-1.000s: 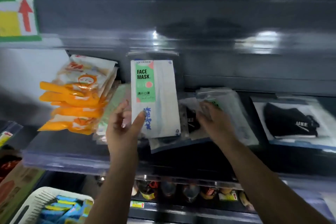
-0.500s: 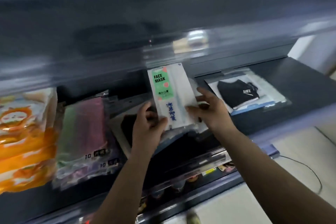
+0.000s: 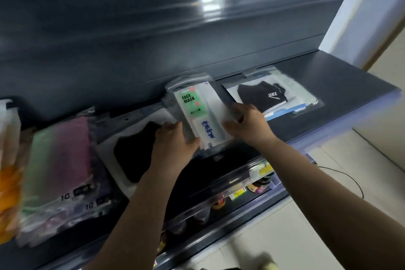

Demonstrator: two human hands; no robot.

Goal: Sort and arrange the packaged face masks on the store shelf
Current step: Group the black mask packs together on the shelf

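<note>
- While both hands are up at the dark grey store shelf point(image 3: 341, 85), they've got a clear plastic pack with a green "FACE MASK" label and blue writing point(image 3: 198, 116) between them, tilted a bit so its top leans left.
- Left hand point(image 3: 173, 144) has its grip on the pack's lower left edge, thumb over the front and fingers curled behind.
- Right hand point(image 3: 247, 123) pinches the pack's right edge, so that grip is closed on it too.
- Whether the pack is actually touching the shelf or held just over it, can't tell, too blurry.
- Just right of it lies a flat clear bag with a black cloth mask with white lettering point(image 3: 271, 94), resting on the shelf near its right end.
- Behind the left hand there's another clear bag with a black mask point(image 3: 133, 153), partly covered by the wrist.
- Further left sits a stack of clear packs of pastel green and pink masks marked "10" point(image 3: 59, 164), and at the far left edge some orange and white packets point(image 3: 8, 182), pretty smeared.
- Below the shelf, a lower rack with small colourful items point(image 3: 238, 193) is visible, details too small to make out.
</note>
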